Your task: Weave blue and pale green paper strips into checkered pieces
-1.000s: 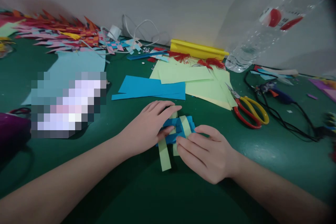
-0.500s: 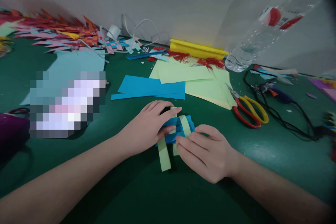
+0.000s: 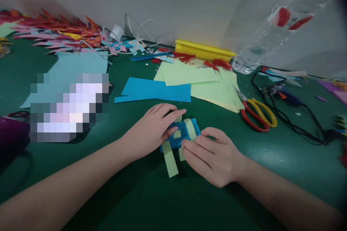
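Where my feed looks down, a glossy green table fills the near part of the scene, and a plain grey wall rises along its far side. On the left I see a purple object cut off by the edge, then a pixelated object over a pale blue sheet, with spiky folded paper in orange, red and pink beyond. Moving right come a white plug with its cable, blue paper, pale green sheets and a yellow holder at the foot of the wall. Farther right lie red-and-yellow scissors and a dark blue tool among black cords.

As for the grip, the left hand has thumb and forefinger parted around the left end of a woven paper piece, holding it between them. That piece, blue strips crossed by pale green ones, sits near the middle, between both hands. The right hand is bunched, fingertips closed on its right end; I can't tell whether the weave touches the table.

On the far right, a clear plastic bottle carries a white-and-red label, its dark characters too small for me to read.
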`<state>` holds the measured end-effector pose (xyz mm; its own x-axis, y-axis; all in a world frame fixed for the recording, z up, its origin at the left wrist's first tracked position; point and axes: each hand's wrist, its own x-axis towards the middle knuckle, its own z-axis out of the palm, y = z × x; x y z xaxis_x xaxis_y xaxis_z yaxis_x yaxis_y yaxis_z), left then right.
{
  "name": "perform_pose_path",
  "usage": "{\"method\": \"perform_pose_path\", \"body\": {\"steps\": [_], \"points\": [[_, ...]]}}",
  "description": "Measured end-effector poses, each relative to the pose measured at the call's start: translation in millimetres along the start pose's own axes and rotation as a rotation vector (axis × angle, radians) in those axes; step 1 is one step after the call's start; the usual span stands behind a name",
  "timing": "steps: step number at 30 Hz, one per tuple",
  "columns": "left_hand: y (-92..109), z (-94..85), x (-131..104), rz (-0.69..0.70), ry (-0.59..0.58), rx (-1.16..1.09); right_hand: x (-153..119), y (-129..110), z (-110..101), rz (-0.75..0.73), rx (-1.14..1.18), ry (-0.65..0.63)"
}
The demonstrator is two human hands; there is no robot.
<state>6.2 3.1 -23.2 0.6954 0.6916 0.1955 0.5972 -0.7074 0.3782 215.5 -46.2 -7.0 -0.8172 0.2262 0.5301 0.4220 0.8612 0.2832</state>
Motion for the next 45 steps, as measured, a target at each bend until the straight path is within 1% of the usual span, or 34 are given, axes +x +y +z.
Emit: {"method": "perform_pose_path", "body": {"steps": [8,16,24,33,38,45], "points": [[0.0,0.1,-0.2,0.006,-0.001,0.002,0.1,0.0,0.6,0.003,0.013,-0.017],[-4.9,3.5,-0.3,0.021,-0.031,0.04,0.3,-0.5,0.7,0.041,-0.005,0.012],[-2.5,2.1,0.6,0.0,0.007,0.008,0.1,-0.1,0.6,0.042,-0.004,-0.001],[-3.1,1.3,1.5,0.012,0.001,0.013,0.4,0.5,1.3,0.038,0.009,-0.016],[-3.6,1.7,-0.4,0.023,0.003,0.041,0.6,-0.1,0.7,0.05,0.066,-0.058],[-1.5,-1.1,1.6,0.007,-0.002,0.017,1.4,0.8,1.8,0.066,0.066,-0.05]]}}
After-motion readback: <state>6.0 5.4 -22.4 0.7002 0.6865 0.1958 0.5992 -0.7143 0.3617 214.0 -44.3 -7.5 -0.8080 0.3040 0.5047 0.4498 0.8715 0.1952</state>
